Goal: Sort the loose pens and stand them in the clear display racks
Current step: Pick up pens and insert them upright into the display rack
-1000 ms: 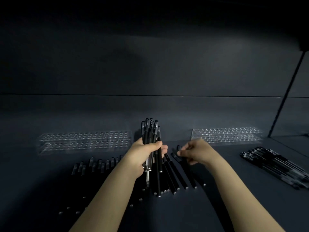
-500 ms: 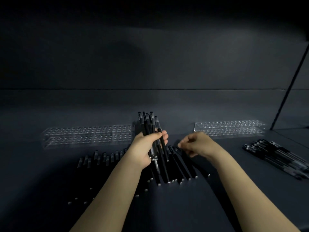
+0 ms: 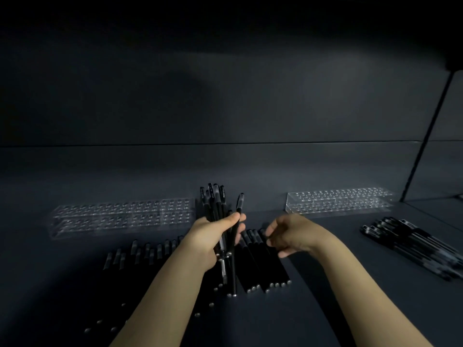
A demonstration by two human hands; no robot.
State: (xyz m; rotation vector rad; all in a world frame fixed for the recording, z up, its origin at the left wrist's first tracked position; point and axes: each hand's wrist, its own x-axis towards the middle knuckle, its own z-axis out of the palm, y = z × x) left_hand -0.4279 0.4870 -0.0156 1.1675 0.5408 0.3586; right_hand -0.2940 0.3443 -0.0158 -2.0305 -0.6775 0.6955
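Observation:
My left hand [image 3: 213, 236] grips a bundle of black pens [image 3: 215, 204] upright, caps up, with one pen leaning out to the right. My right hand [image 3: 292, 234] hovers just right of it with loosely curled fingers over a row of black pens [image 3: 260, 264] lying flat on the dark shelf; it holds nothing that I can see. More black pens [image 3: 140, 254] lie in a row to the left. Two clear display racks stand at the back with no pens in them, the left rack [image 3: 120, 216] and the right rack [image 3: 338, 202].
A separate pile of black pens [image 3: 413, 244] lies at the far right of the shelf. A dark back wall rises behind the racks, and a dark vertical divider [image 3: 426, 136] stands at the right.
One more pen has joined the bundle in my left hand and leans to the right. My right hand has let go of it and dropped back over the flat row.

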